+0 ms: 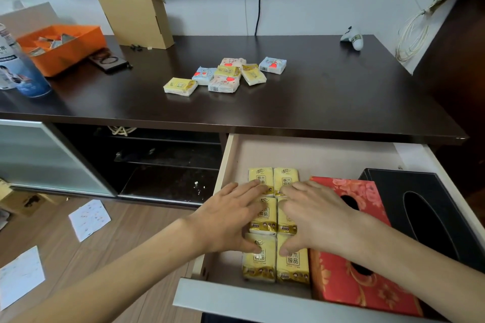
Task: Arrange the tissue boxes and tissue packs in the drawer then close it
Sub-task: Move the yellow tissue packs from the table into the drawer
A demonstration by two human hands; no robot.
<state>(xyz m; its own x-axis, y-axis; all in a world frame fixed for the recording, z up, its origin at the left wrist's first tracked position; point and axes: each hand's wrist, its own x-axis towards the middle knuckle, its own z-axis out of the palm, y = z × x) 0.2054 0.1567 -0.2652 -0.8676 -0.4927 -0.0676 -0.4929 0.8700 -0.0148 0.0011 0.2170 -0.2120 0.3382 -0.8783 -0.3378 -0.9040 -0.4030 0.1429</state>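
Left hand (231, 215) lies flat, fingers spread, on the yellow packs (273, 225) in the drawer (236, 296); right hand (315, 217) likewise, palm down. Neither grips anything; both press on top. Six packs sit in two columns of three, touching. Print on them reads 原木纯品, with a smaller brand mark above it too small to read. Red box (349, 270) touches the packs' right edge; black box (430, 204) sits beside it against the drawer's right wall. Bare drawer floor shows left of the packs and behind them. Drawer pulled well out. On the bench (328, 102), small packs (225, 75) lie in a loose cluster, yellow, blue and pink; print unreadable. Open room around them.
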